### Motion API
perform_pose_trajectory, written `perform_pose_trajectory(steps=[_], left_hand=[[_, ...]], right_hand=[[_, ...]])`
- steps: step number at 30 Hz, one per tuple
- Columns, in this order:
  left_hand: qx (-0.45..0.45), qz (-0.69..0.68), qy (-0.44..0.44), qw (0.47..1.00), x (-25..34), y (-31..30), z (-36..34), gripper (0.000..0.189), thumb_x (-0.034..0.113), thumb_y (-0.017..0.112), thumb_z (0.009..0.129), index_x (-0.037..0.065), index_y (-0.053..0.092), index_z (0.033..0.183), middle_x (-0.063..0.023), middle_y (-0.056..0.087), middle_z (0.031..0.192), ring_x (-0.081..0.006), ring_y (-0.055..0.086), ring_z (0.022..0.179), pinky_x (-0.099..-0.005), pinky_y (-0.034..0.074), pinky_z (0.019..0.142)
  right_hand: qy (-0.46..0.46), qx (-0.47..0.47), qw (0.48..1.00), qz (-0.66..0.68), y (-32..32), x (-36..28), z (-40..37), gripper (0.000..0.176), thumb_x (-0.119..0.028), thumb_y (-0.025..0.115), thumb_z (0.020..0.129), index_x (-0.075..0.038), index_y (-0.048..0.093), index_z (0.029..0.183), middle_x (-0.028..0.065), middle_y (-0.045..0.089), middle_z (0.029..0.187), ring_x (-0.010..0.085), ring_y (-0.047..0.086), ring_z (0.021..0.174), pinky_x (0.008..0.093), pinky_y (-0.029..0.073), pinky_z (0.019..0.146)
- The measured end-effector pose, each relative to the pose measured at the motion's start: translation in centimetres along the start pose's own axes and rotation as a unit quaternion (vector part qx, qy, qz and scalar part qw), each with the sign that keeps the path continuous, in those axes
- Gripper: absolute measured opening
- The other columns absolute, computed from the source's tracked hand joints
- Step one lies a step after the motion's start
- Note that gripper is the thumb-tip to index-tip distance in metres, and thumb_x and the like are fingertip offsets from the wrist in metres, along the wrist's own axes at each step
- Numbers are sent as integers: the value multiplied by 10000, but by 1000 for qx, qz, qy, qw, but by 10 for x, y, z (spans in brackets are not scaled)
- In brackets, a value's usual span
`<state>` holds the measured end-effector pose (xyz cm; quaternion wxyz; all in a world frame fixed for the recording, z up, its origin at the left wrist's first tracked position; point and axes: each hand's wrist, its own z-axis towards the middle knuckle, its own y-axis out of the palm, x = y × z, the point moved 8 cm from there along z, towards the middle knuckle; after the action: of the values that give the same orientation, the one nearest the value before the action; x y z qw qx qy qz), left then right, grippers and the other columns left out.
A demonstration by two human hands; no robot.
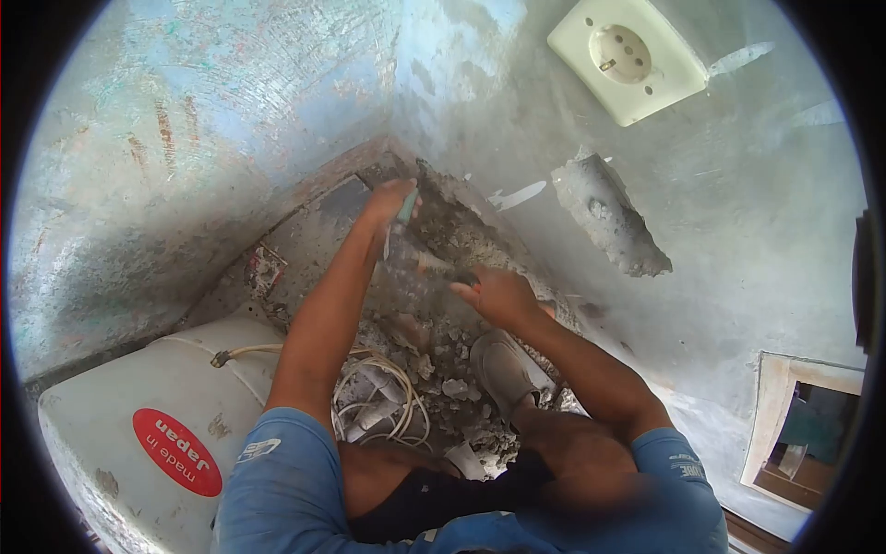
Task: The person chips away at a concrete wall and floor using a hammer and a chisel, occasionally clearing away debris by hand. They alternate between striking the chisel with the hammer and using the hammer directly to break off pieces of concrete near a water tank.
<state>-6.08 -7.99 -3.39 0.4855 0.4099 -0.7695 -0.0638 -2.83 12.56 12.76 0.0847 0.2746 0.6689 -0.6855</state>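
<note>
My left hand (391, 199), at the corner of the room, is closed around a slim green piece (407, 207) whose kind I cannot tell. Below it is a smeared, see-through grey shape (403, 263). To the right and nearer to me, my right hand (501, 297) grips a tool by its dark handle (464, 276), with a bit of red at the thumb. A pale shaft (430, 262) runs from that handle toward the smeared shape. Under both hands is broken rubble (415, 337), and a rough, chipped strip (471, 220) follows the foot of the right wall.
A white plastic container (120, 425) with a red label stands at left. Coiled pale cable (420, 406) lies on the rubble by my legs. My shoe (501, 374) rests in the debris. A socket (628, 55) and a broken patch (609, 217) mark the right wall.
</note>
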Motion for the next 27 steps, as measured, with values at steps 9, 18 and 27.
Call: perform_pose_trajectory(steps=[9,18,27], left_hand=[[8,-16,-25,1000,0,-1,4,272,310,570,947,55,574,854,-68,621,703,-149,573,527,-285,449,456],[11,-32,-33,999,-2,3,1,194,259,616,924,74,557,920,-44,618,684,-109,579,495,-243,485,415],[-9,122,-6,992,2,0,13,317,315,538,959,49,578,791,-54,567,625,-142,546,507,-310,478,500]], right_hand=[[-160,12,986,33,-22,-51,-3,460,-520,625,821,-65,565,783,123,618,691,302,650,674,426,496,598],[-144,21,988,45,-36,-81,2,492,-533,580,859,-43,607,834,147,654,723,328,650,675,420,505,608],[188,-26,982,-14,-14,-4,3,400,-475,668,789,-109,516,737,46,514,634,237,599,606,371,466,552]])
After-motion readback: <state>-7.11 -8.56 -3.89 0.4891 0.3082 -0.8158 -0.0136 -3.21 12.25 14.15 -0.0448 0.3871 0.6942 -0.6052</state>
